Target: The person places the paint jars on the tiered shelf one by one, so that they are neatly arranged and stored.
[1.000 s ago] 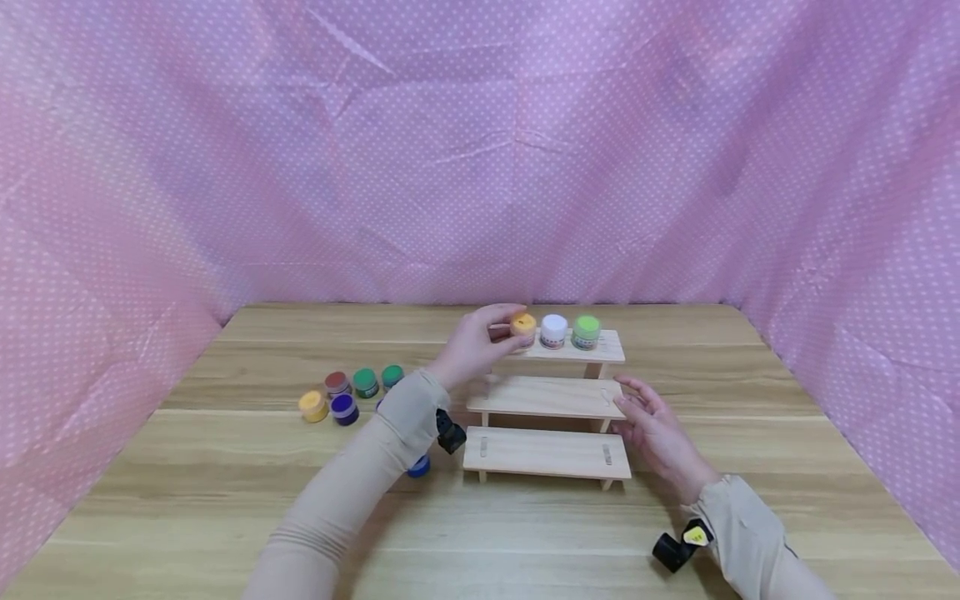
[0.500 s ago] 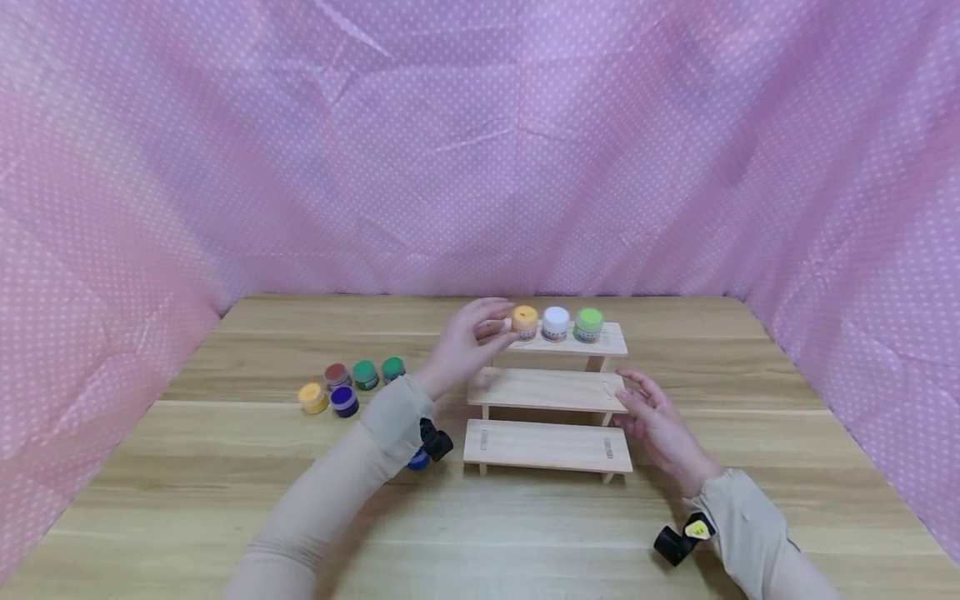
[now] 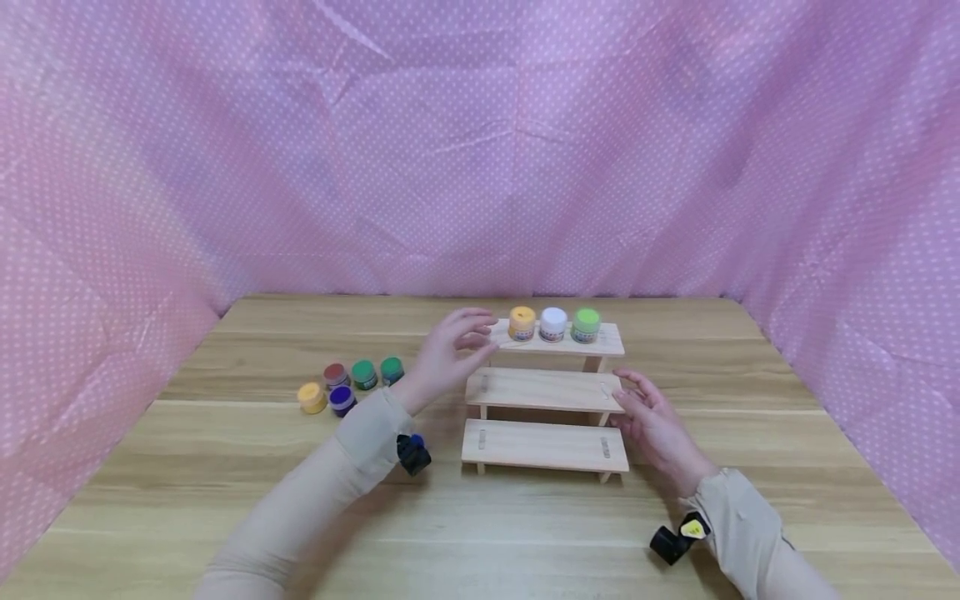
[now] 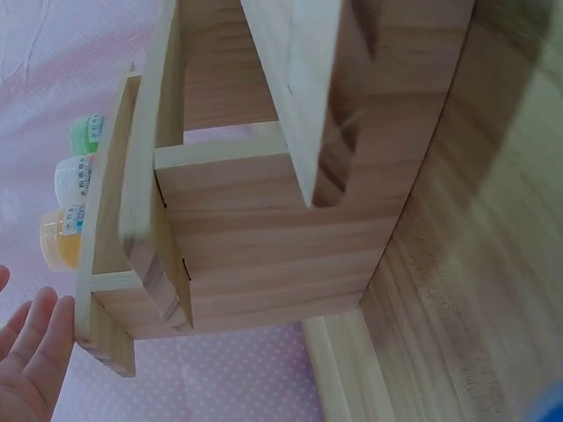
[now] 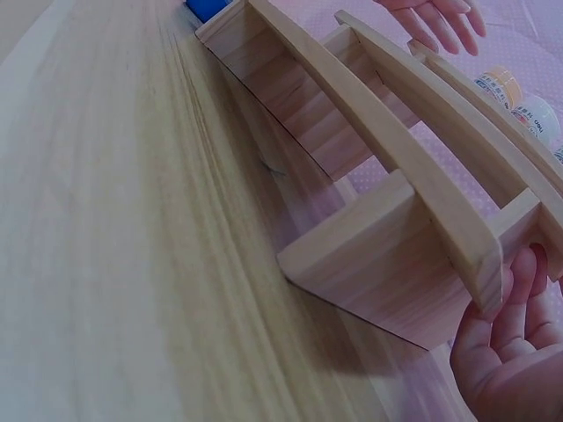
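Note:
A three-step wooden display stand (image 3: 543,390) stands on the table. Along its top step sit an orange-yellow paint jar (image 3: 522,325), a white paint jar (image 3: 553,324) and a light green paint jar (image 3: 586,326), side by side. My left hand (image 3: 444,357) is just off the top step's left end, fingers loosely spread and nothing in them. In the left wrist view its fingertips (image 4: 63,309) show close by that end, below the orange-yellow jar. At the stand's right side my right hand (image 3: 658,429) holds the middle step's end, thumb at the edge and fingers curled behind.
Left of the stand, a yellow jar (image 3: 312,397), a brown-red jar (image 3: 336,375), a purple jar (image 3: 342,400) and two green jars (image 3: 364,374) stand grouped on the wooden table (image 3: 525,533). A blue jar (image 5: 207,7) is near the front step. Pink dotted cloth (image 3: 480,167) hangs behind.
My left hand has let go of the orange-yellow jar on the top step and drawn back to the left. The right hand keeps its place on the stand.

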`<state>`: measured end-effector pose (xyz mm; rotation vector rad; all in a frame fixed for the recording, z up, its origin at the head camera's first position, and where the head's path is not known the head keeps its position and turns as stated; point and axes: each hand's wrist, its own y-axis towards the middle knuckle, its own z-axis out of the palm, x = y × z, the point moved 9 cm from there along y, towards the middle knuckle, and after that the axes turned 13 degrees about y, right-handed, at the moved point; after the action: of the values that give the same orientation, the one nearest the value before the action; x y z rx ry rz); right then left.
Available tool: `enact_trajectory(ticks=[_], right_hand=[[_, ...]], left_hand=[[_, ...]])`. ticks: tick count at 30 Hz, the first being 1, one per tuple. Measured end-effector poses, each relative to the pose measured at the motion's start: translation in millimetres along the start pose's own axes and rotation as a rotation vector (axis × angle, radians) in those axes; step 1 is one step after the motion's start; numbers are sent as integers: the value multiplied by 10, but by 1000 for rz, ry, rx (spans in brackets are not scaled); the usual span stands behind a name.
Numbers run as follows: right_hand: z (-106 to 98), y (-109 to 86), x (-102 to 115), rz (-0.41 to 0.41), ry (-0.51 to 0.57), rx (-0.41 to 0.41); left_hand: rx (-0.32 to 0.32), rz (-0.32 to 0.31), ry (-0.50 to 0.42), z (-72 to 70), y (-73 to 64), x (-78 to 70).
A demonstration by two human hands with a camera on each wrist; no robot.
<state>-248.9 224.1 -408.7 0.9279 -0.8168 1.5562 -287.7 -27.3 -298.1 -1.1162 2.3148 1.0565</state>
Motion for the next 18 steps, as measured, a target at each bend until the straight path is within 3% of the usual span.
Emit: enact_trajectory(ticks=[7, 18], right_hand=[[10, -1, -11, -7, -2, -10], [-6, 0, -5, 5, -15, -35]], left_hand=[[7, 31, 79, -21, -141, -11], [53, 24, 181, -138, -346, -10]])
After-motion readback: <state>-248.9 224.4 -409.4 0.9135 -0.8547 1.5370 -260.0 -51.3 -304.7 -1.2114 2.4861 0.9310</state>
